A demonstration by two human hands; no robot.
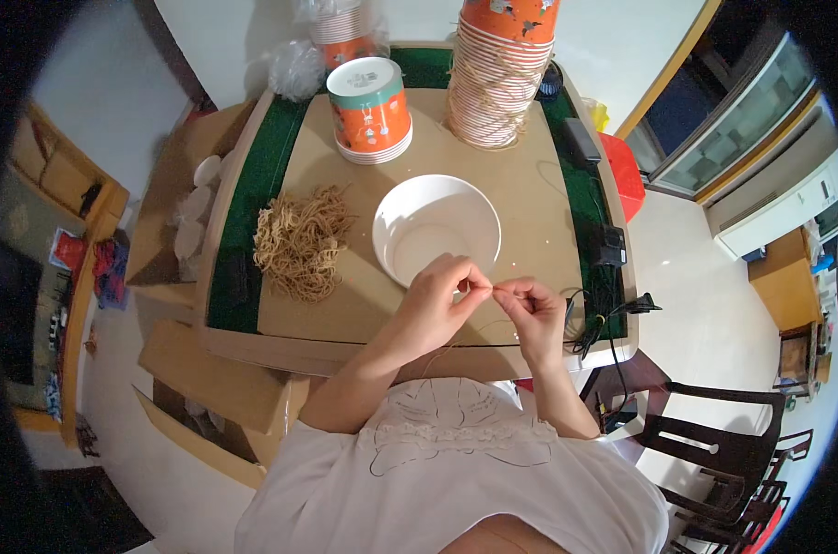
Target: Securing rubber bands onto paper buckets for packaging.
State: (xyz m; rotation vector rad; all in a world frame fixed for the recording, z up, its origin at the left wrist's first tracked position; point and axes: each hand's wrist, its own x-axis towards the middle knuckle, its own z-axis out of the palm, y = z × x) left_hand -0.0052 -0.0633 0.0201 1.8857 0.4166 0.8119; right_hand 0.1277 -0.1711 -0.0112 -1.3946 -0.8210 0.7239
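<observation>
In front of me on the table, my left hand (pixel 437 300) and my right hand (pixel 532 319) meet with their fingertips pinched together. A thin tan strand of twine (pixel 456 344) seems to run between them and hang below; its ends are hard to make out. Just beyond my left hand stands a white paper bucket (pixel 437 231), its open mouth facing up. To the left lies a tangled heap of tan twine (pixel 301 242). Behind the bucket, a few orange paper buckets (pixel 373 120) are nested upside down.
A tall stack of orange paper buckets (pixel 500 83) with twine loops rises at the back. Plastic-wrapped buckets (pixel 339 28) stand at the back left. Black cables and a charger (pixel 608 245) lie along the right edge. Cardboard boxes (pixel 211 379) flank the table's left; a dark chair (pixel 714 434) is at right.
</observation>
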